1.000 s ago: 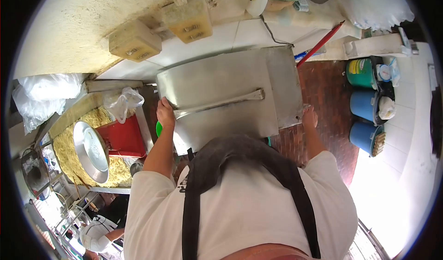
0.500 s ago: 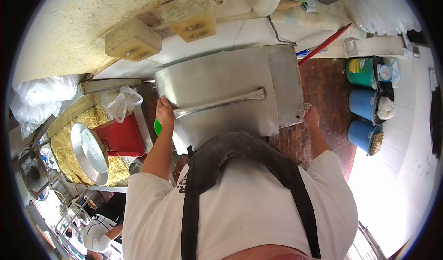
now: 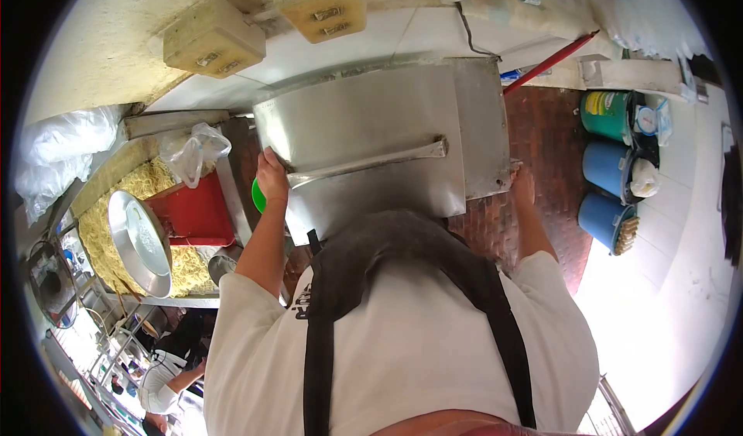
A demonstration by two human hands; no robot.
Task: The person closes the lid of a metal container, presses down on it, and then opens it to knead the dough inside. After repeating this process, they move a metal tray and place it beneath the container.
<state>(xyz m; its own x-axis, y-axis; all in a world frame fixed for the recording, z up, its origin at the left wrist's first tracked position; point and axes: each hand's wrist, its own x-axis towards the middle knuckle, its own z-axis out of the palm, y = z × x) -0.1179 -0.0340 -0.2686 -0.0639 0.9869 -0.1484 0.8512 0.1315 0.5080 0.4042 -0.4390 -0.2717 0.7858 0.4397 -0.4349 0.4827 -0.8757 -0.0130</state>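
Note:
In front of my body stands a large metal box with a flat steel top [image 3: 371, 111] and a long metal handle bar [image 3: 371, 163] across it. My left hand [image 3: 272, 176] is closed on the box's left edge, near the left end of the bar. At the opposite side, my right hand [image 3: 522, 182] is at the box's lower right edge, its fingers curled at the metal corner and partly hidden. A green round object [image 3: 258, 195] shows just beside my left wrist.
On the left, a bin of yellow shredded material [image 3: 97, 223] holds a metal bowl [image 3: 139, 242] and a red tray [image 3: 197, 211]. Blue buckets [image 3: 607, 169] and a green bucket [image 3: 606, 116] line the right wall. Another person [image 3: 162, 382] is at lower left. A red pole [image 3: 551, 62] leans behind the box.
The view has shifted slightly, so the box and surroundings appear a little higher and the left bin farther left. Both hands keep their places at the box's edges.

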